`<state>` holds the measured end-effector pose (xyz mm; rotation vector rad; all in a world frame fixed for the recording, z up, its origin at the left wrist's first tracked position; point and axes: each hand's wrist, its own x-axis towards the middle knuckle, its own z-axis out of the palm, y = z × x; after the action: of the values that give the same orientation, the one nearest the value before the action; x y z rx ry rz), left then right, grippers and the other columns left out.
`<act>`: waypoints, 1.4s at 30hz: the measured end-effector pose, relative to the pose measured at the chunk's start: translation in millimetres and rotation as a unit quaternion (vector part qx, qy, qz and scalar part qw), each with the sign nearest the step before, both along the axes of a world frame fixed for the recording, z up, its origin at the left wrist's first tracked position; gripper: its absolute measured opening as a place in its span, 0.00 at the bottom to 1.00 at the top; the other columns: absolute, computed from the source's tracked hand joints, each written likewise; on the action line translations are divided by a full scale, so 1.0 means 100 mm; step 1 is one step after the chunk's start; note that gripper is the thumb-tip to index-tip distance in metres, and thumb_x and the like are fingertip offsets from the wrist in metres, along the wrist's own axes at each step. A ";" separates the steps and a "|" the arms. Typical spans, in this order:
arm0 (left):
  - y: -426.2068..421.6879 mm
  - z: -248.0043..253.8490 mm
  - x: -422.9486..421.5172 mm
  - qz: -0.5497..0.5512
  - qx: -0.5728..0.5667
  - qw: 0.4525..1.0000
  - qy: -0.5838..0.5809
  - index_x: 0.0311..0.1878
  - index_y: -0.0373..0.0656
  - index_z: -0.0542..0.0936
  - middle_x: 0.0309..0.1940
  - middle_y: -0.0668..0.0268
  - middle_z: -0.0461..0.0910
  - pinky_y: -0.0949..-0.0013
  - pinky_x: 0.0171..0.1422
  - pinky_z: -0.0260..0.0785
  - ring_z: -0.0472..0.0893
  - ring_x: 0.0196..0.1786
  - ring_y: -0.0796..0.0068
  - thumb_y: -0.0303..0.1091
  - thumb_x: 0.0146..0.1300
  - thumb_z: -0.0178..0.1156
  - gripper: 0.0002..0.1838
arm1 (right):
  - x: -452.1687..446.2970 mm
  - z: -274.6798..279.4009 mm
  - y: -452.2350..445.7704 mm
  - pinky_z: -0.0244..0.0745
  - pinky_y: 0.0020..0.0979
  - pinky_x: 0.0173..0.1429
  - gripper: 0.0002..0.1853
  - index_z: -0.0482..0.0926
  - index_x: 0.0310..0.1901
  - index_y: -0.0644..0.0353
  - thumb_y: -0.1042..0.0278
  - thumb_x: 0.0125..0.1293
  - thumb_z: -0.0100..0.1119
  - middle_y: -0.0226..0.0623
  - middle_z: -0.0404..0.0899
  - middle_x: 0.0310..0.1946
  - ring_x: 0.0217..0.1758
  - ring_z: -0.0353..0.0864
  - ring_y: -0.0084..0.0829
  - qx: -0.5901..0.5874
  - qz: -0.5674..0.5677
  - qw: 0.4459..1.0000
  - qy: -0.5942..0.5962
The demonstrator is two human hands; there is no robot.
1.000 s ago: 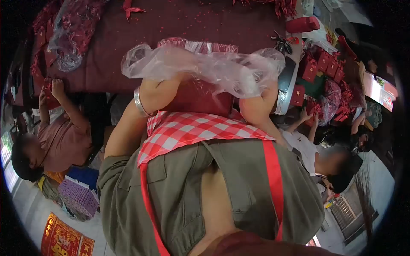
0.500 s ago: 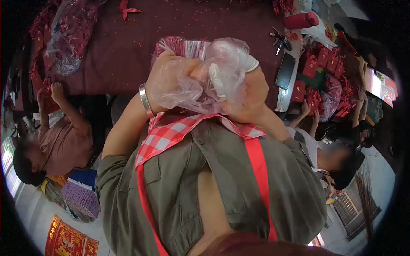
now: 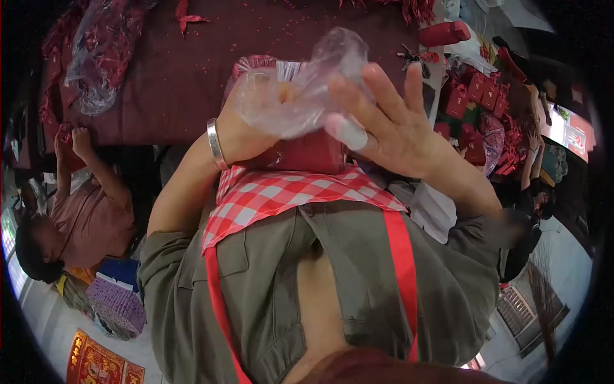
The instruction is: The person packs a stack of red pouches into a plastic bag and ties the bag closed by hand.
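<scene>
My left hand (image 3: 259,128), with a silver bangle at the wrist, grips a crumpled clear plastic bag (image 3: 300,112); its fingertips are hidden by the film. To the right of it, my right hand (image 3: 396,128) is open with fingers spread, and a white wrapping covers its thumb. The bag's loose upper end rises beside the right fingers; I cannot tell if they touch it. Under the hands, at the table's near edge, sits a dark red block-like item (image 3: 307,153). Plastic-wrapped red pieces (image 3: 259,62) show behind the left hand.
The dark red tablecloth (image 3: 173,83) has small red bits scattered over it. A plastic bag of red items (image 3: 105,57) lies at left. Keys (image 3: 409,56), a red pouch (image 3: 443,33) and red boxes (image 3: 476,89) are at right. A person (image 3: 96,205) works at left.
My right hand has come away from the plastic and spread its fingers, moving right and up. The bag now stretches upward from my left hand, and the dark red block has come into view.
</scene>
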<state>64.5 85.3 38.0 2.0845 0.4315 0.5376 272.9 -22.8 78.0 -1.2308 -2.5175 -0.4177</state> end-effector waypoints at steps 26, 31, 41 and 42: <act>0.08 0.12 -0.24 0.018 -0.225 0.971 -0.082 0.39 0.38 0.80 0.34 0.67 0.80 0.72 0.41 0.70 0.78 0.36 0.76 0.28 0.57 0.63 0.07 | -0.20 -0.08 0.08 0.60 0.36 0.30 0.08 0.69 0.21 0.59 0.68 0.44 0.58 0.37 0.65 0.14 0.19 0.68 0.38 -0.205 -0.099 0.951 0.210; -0.21 0.21 -0.10 0.210 -0.198 0.952 -0.103 0.37 0.37 0.80 0.39 0.63 0.77 0.72 0.42 0.69 0.76 0.38 0.74 0.23 0.56 0.59 0.05 | -0.30 -0.01 0.14 0.61 0.35 0.32 0.08 0.71 0.21 0.58 0.68 0.42 0.59 0.36 0.69 0.13 0.19 0.70 0.36 -0.202 -0.096 0.965 0.138; -0.21 0.51 -0.14 0.222 0.330 0.908 0.134 0.33 0.42 0.79 0.29 0.58 0.73 0.63 0.33 0.68 0.75 0.31 0.58 0.33 0.49 0.61 0.08 | -0.30 0.03 0.31 0.64 0.36 0.30 0.07 0.73 0.22 0.56 0.66 0.41 0.60 0.37 0.74 0.13 0.20 0.75 0.37 -0.267 -0.034 0.961 0.059; -0.20 0.53 -0.16 0.207 0.308 0.915 0.157 0.35 0.41 0.79 0.28 0.59 0.75 0.62 0.31 0.69 0.76 0.29 0.56 0.31 0.51 0.60 0.08 | -0.29 0.01 0.33 0.64 0.36 0.30 0.07 0.73 0.22 0.56 0.66 0.41 0.60 0.37 0.74 0.13 0.20 0.75 0.37 -0.264 -0.025 0.962 0.061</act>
<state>48.7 65.2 90.9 2.7211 1.0134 0.6410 243.6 9.7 78.7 -1.4439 -2.5754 0.3414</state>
